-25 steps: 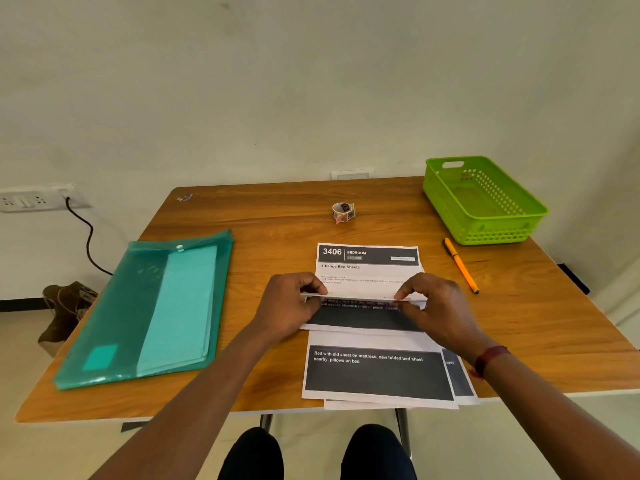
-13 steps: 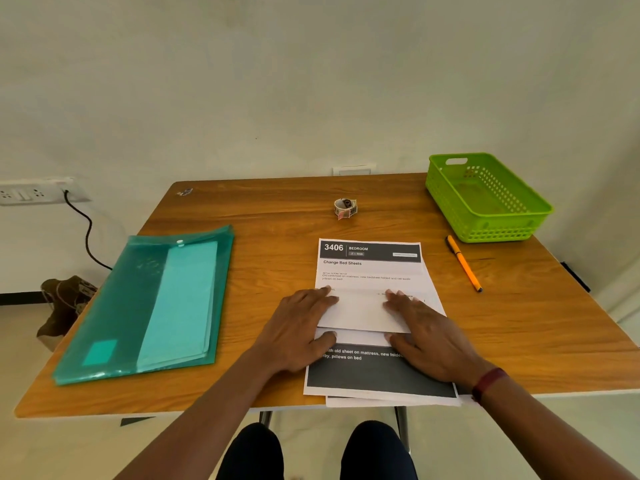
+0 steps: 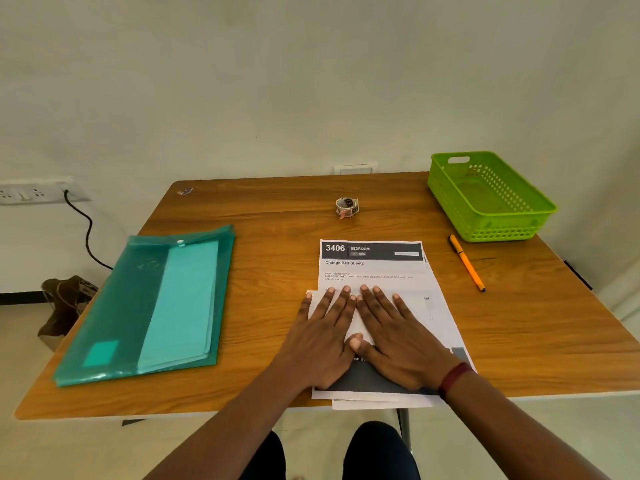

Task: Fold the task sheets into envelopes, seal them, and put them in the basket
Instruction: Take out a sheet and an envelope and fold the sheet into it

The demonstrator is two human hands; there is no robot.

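Left hand (image 3: pixel 320 341) and right hand (image 3: pixel 398 336) lay flat, fingers straight, pressing the folded flap of the task sheet (image 3: pixel 372 268) (nothing grasped). Best swept outward from centre for a sharp crease. Green basket (image 3: pixel 485 225) sat beyond the sheet, to its right.

**Both hands flat on the fold**

Left hand (image 3: pixel 322 336) and right hand (image 3: pixel 398 336) press side by side, fingers straight, on the folded sheet (image 3: pixel 372 268) atop a paper stack. Folder (image 3: pixel 149 303) left; tape (image 3: pixel 346 206), pen (image 3: pixel 467 262), basket (image 3: pixel 491 216) beyond on the table (image 3: pixel 277 216).
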